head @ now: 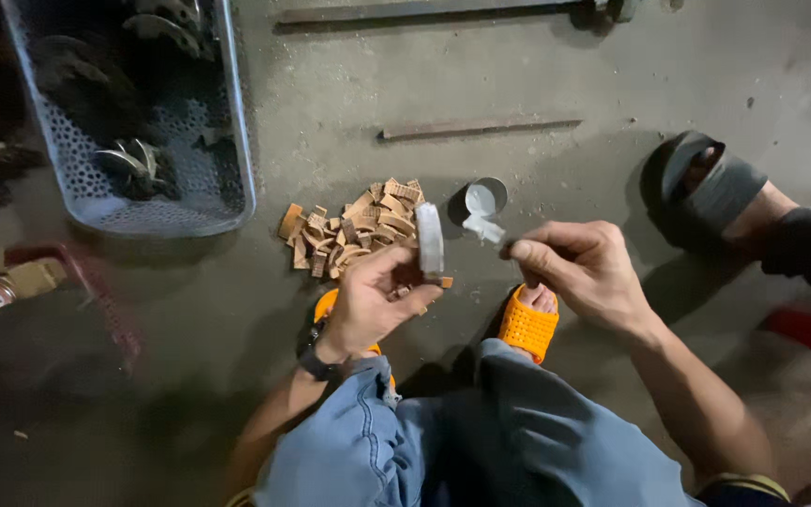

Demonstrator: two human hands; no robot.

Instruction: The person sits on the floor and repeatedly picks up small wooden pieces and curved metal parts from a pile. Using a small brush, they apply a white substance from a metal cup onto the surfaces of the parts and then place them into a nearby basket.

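Head view, looking down at a concrete floor (537,84) where you squat in orange sandals (527,329). Largest first: blue perforated plastic basket (237,141) at upper left, dark curved metal parts inside, well apart from your hands. Two long metal bars (481,127) lie beyond the work; another person's sandalled foot (711,188) sits at right, near your right elbow — a shift from either of you could jog it. Heap of tan curved lining pieces (359,230) lies just beyond your left hand (373,305), which is closed on a pale curved metal piece (430,239), held on edge above the heap's right side. It looks pinched by its lower end only, so it could pivot or drop into the heap and scatter it. Small round tin (486,197) of whitish paste stands just beside that piece; a careless sweep would tip it. Your right hand (579,268) is pinched narrow, fingertips together; what it grips I cannot tell.
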